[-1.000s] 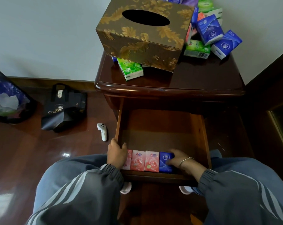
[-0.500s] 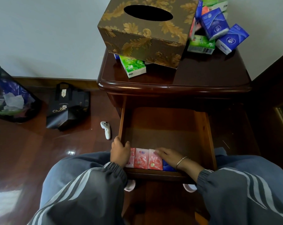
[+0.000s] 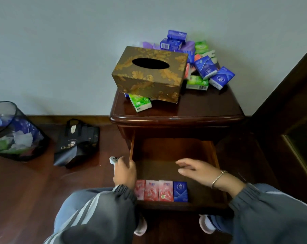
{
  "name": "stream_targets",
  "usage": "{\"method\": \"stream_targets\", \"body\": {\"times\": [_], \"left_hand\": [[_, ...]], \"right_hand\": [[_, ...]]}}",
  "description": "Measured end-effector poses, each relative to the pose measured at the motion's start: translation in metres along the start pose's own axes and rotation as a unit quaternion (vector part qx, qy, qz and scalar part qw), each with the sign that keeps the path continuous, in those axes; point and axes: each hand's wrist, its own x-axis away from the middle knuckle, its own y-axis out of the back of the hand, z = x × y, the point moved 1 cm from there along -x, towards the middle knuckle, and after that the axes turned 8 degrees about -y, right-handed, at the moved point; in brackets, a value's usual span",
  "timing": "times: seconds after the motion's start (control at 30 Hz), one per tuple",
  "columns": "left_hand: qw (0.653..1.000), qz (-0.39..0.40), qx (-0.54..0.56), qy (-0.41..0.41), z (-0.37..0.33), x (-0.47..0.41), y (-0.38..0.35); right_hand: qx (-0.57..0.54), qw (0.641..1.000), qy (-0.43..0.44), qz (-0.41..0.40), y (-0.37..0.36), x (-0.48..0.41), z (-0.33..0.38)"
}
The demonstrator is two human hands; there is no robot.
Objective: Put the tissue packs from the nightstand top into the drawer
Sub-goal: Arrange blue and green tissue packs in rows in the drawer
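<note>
The open drawer (image 3: 218,166) of the dark nightstand (image 3: 177,117) holds a row of packs at its front: three pink packs (image 3: 153,190) and one blue pack (image 3: 180,191). My left hand (image 3: 125,173) grips the drawer's left wall. Above the drawer floor hovers my right hand (image 3: 196,170), fingers spread, holding nothing. On the nightstand top a pile of blue, green and pink tissue packs (image 3: 207,67) lies at the back right. One green pack (image 3: 140,103) pokes out from under the gold tissue box (image 3: 149,76).
On the floor to the left stand a mesh waste bin (image 3: 13,132) and a black bag (image 3: 78,141). A white controller (image 3: 113,160) lies by the drawer's left side. Dark furniture (image 3: 293,120) flanks the nightstand on the right.
My right hand has lifted off the packs in the drawer and moved up and away, open. The view has tilted up. My left hand stays on the drawer wall.
</note>
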Motion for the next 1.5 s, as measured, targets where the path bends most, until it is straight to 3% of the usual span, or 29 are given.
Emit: {"method": "stream_targets", "body": {"times": [0.1,0.2,0.3,0.47,0.63,0.77,0.87,0.97,1.07,1.3,1.5], "left_hand": [[0.987,-0.117,0.053,-0.101,-0.03,0.0,0.036],[0.944,-0.194,0.067,-0.257,-0.07,-0.006,0.072],[0.886,-0.189,-0.022,-0.422,-0.124,-0.022,0.093],[0.791,-0.128,-0.224,-0.555,-0.202,-0.05,0.093],[0.749,-0.052,-0.382,-0.54,-0.228,-0.086,0.081],[0.74,-0.02,-0.395,-0.544,-0.237,-0.101,0.081],[0.742,0.009,-0.384,-0.549,-0.24,-0.107,0.083],[0.74,0.017,-0.378,-0.555,-0.239,-0.11,0.084],[0.742,0.023,-0.369,-0.56,-0.239,-0.111,0.086],[0.74,0.031,-0.368,-0.562,-0.237,-0.108,0.087],[0.725,0.074,-0.347,-0.59,-0.239,-0.111,0.105]], "right_hand": [[-0.039,0.995,0.067,-0.06,0.047,0.041,0.018],[-0.056,0.964,0.11,-0.233,0.095,0.055,0.024],[0.044,0.922,0.083,-0.377,0.128,0.035,0.025],[0.163,0.91,-0.026,-0.38,0.134,-0.02,0.028],[0.223,0.882,-0.047,-0.411,0.12,-0.04,0.017],[0.155,0.889,-0.001,-0.431,0.134,-0.042,0.014],[0.11,0.847,0.031,-0.519,0.165,-0.044,0.019],[0.069,0.828,-0.013,-0.557,0.206,-0.058,0.031],[0.011,0.832,-0.057,-0.551,0.237,-0.075,0.05],[0.011,0.873,-0.125,-0.472,0.242,-0.113,0.077],[-0.04,0.873,-0.048,-0.484,0.238,-0.116,0.068]]}}
